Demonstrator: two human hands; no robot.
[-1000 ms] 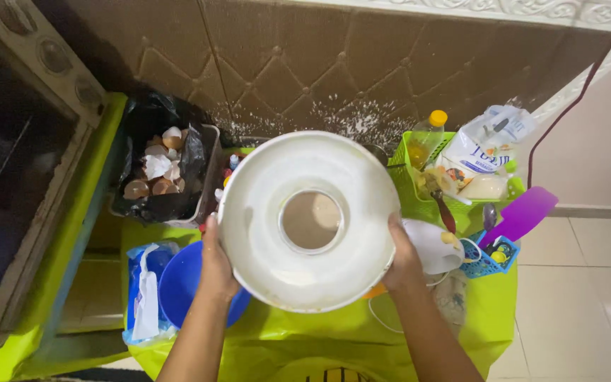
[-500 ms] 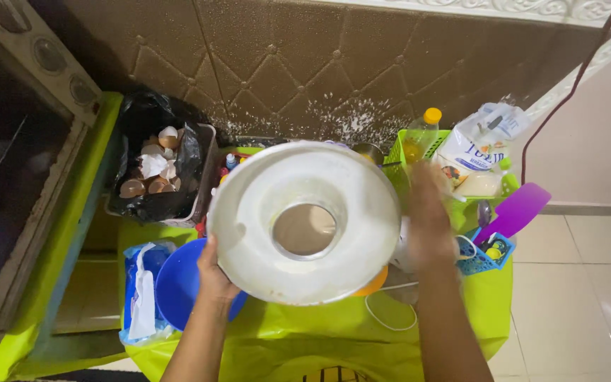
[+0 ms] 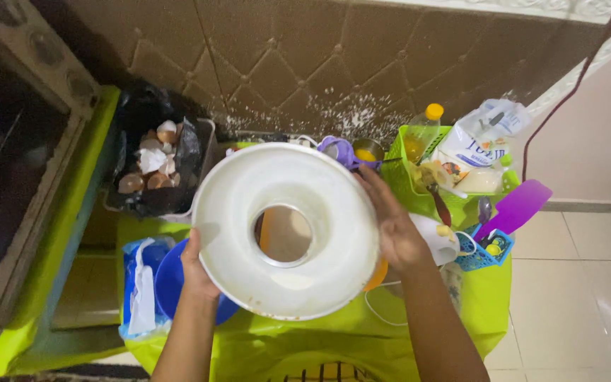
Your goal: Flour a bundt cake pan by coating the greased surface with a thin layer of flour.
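between both hands — left hand [image 3: 196,272], right hand [image 3: 394,226] — each gripping its rim, white ring pan [image 3: 284,230].

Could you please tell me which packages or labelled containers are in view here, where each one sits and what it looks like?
White plastic bag: far right, leaning in the green basket, crumpled, with blue print and a food picture.
Bottle: back of that basket, clear with yellowish contents and a yellow cap.
Blue and white packet: left edge of the green table, beside the blue bowl, soft and upright.
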